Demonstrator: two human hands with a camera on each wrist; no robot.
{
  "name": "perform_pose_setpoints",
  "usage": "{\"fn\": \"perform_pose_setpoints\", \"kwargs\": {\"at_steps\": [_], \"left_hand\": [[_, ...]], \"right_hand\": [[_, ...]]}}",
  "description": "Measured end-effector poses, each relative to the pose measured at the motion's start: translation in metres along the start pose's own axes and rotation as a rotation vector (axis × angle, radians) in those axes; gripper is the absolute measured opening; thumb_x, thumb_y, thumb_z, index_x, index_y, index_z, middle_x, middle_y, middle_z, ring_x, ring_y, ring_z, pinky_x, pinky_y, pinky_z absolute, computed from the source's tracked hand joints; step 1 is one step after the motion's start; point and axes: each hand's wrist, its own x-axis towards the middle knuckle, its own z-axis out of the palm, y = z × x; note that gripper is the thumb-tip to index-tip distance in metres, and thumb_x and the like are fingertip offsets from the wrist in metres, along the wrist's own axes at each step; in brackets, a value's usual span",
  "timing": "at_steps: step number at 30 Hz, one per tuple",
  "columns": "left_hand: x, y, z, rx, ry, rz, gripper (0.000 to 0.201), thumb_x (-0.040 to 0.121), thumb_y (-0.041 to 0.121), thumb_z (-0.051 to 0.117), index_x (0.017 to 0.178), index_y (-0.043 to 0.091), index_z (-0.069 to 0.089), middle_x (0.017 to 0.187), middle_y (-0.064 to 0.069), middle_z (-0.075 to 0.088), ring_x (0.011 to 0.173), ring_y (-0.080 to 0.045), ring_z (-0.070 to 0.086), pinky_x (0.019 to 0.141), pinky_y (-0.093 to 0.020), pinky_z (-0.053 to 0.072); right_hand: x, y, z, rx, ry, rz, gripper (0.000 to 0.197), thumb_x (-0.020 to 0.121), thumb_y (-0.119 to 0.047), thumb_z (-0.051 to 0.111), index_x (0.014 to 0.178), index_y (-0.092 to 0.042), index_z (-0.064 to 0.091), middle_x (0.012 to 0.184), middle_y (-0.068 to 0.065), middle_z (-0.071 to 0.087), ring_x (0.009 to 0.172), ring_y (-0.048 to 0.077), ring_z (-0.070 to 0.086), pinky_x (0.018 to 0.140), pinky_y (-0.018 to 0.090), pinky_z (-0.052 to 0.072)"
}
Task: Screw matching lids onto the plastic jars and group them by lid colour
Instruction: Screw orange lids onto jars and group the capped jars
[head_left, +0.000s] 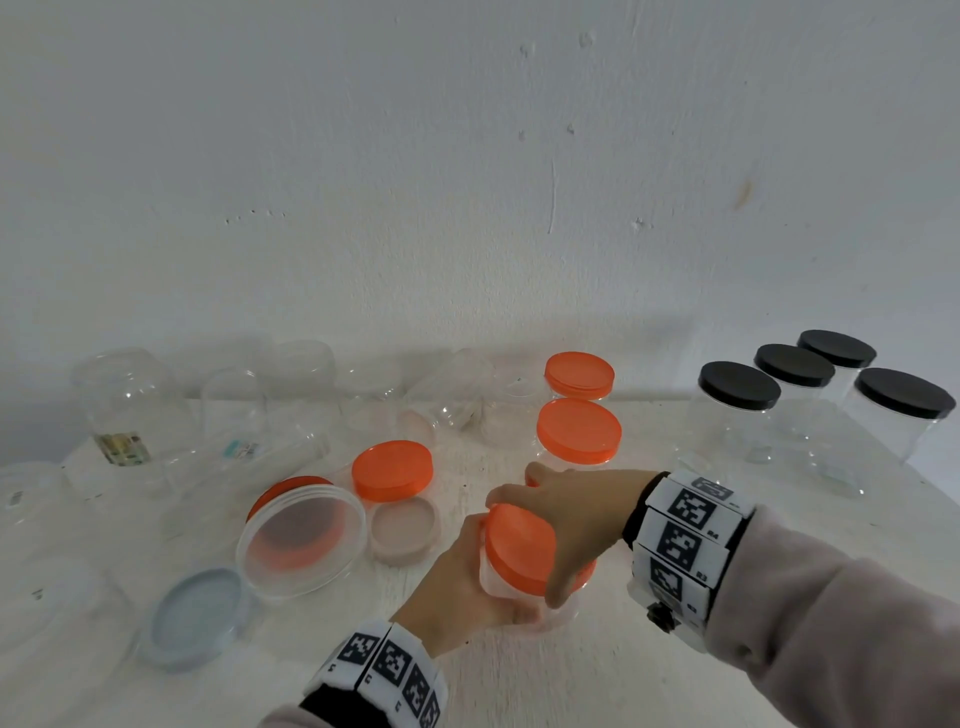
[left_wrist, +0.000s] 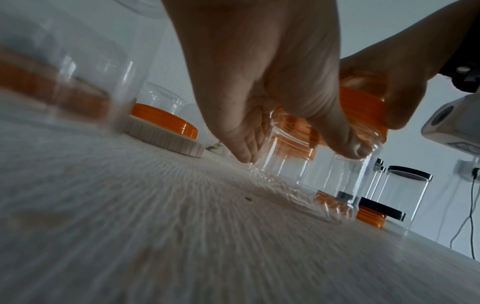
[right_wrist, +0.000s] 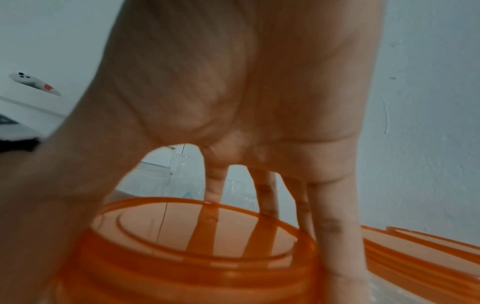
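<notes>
A small clear plastic jar (head_left: 489, 581) stands on the white table (head_left: 571, 686), near the front centre, tilted a little. An orange lid (head_left: 519, 551) sits on its mouth. My left hand (head_left: 462, 587) grips the jar's wall from the left; in the left wrist view its fingers (left_wrist: 244, 144) curl round the clear jar (left_wrist: 285, 170). My right hand (head_left: 566, 519) comes from above and grips the lid's rim. In the right wrist view its fingers (right_wrist: 335, 236) and thumb clamp the orange lid (right_wrist: 194, 232).
Two orange-lidded jars (head_left: 579, 431) stand just behind the hands, and several black-lidded jars (head_left: 740, 387) at the back right. To the left lie a loose orange lid (head_left: 392, 470), a beige lid (head_left: 405, 535), a wide clear tub (head_left: 301, 540) and a blue-grey lid (head_left: 195, 616). Lidless clear jars (head_left: 130, 395) line the back left.
</notes>
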Motion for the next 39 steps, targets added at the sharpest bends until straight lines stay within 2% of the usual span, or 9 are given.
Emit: {"fn": "perform_pose_setpoints", "kwargs": {"at_steps": [6, 9, 13, 20, 23, 26, 33, 37, 39], "left_hand": [[0.0, -0.002, 0.001, -0.048, -0.012, 0.009, 0.096, 0.064, 0.037, 0.088, 0.137, 0.032, 0.025, 0.128, 0.017, 0.05, 0.115, 0.001, 0.05, 0.088, -0.012, 0.041], [0.0, 0.0, 0.002, -0.042, -0.009, -0.004, 0.098, 0.063, 0.037, 0.088, 0.137, 0.031, 0.023, 0.13, 0.015, 0.048, 0.118, -0.003, 0.048, 0.091, -0.015, 0.041], [0.0, 0.0, 0.002, -0.039, -0.007, -0.005, 0.097, 0.065, 0.034, 0.087, 0.135, 0.037, 0.019, 0.123, 0.022, 0.047, 0.108, 0.006, 0.048, 0.078, -0.006, 0.038], [-0.001, -0.004, 0.002, -0.076, -0.014, 0.013, 0.093, 0.065, 0.036, 0.087, 0.134, 0.036, 0.024, 0.123, 0.023, 0.05, 0.109, 0.011, 0.047, 0.076, -0.006, 0.04], [0.0, -0.003, 0.002, -0.089, -0.02, 0.002, 0.097, 0.064, 0.035, 0.088, 0.135, 0.035, 0.022, 0.126, 0.02, 0.048, 0.112, 0.006, 0.048, 0.081, -0.009, 0.039], [0.0, -0.002, 0.002, -0.08, -0.018, 0.006, 0.098, 0.064, 0.034, 0.088, 0.131, 0.042, 0.017, 0.123, 0.025, 0.045, 0.108, 0.012, 0.045, 0.078, -0.005, 0.037], [-0.002, -0.003, 0.003, -0.101, -0.015, 0.017, 0.095, 0.065, 0.033, 0.087, 0.136, 0.033, 0.025, 0.126, 0.018, 0.051, 0.113, 0.005, 0.05, 0.08, -0.008, 0.041], [-0.001, -0.001, 0.003, -0.09, -0.006, 0.01, 0.098, 0.064, 0.033, 0.088, 0.137, 0.032, 0.022, 0.131, 0.017, 0.045, 0.119, -0.002, 0.048, 0.092, -0.015, 0.041], [-0.001, 0.0, 0.003, -0.077, -0.001, 0.002, 0.099, 0.064, 0.033, 0.088, 0.135, 0.036, 0.019, 0.131, 0.018, 0.042, 0.121, -0.004, 0.045, 0.096, -0.017, 0.04]], "right_hand": [[0.003, -0.005, 0.011, 0.123, 0.029, 0.149, 0.118, 0.055, -0.083, 0.066, 0.147, -0.039, 0.008, 0.146, 0.007, 0.029, 0.112, 0.029, 0.05, 0.09, 0.046, 0.048], [-0.002, -0.007, 0.001, 0.055, -0.038, 0.11, 0.119, 0.057, -0.071, 0.075, 0.145, -0.05, -0.002, 0.156, 0.003, 0.013, 0.136, 0.035, 0.034, 0.102, 0.055, 0.039], [-0.005, -0.007, -0.011, 0.015, -0.038, -0.002, 0.101, 0.068, -0.052, 0.078, 0.144, -0.054, 0.011, 0.148, -0.006, 0.023, 0.132, 0.03, 0.035, 0.097, 0.053, 0.042], [0.005, -0.01, 0.001, 0.064, 0.046, 0.165, 0.107, 0.063, -0.084, 0.059, 0.147, -0.031, 0.021, 0.143, 0.006, 0.035, 0.122, 0.031, 0.048, 0.092, 0.046, 0.046], [0.001, -0.009, -0.004, 0.046, -0.013, 0.06, 0.109, 0.062, -0.071, 0.073, 0.146, -0.048, 0.008, 0.148, -0.001, 0.024, 0.131, 0.03, 0.038, 0.096, 0.052, 0.042], [0.0, -0.009, -0.007, 0.044, -0.016, -0.034, 0.094, 0.067, -0.055, 0.078, 0.141, -0.053, 0.019, 0.141, -0.008, 0.026, 0.129, 0.026, 0.033, 0.095, 0.052, 0.042], [0.008, -0.006, 0.007, 0.106, 0.123, 0.134, 0.098, 0.07, -0.084, 0.052, 0.144, -0.025, 0.028, 0.135, 0.005, 0.041, 0.117, 0.028, 0.05, 0.084, 0.036, 0.042], [0.002, 0.0, 0.005, 0.129, 0.015, 0.037, 0.107, 0.065, -0.069, 0.071, 0.146, -0.049, 0.004, 0.151, -0.004, 0.02, 0.135, 0.028, 0.03, 0.102, 0.053, 0.038], [0.0, 0.0, 0.003, 0.132, 0.011, -0.055, 0.1, 0.068, -0.057, 0.076, 0.142, -0.057, 0.009, 0.149, -0.012, 0.018, 0.134, 0.026, 0.026, 0.102, 0.056, 0.038]]}}
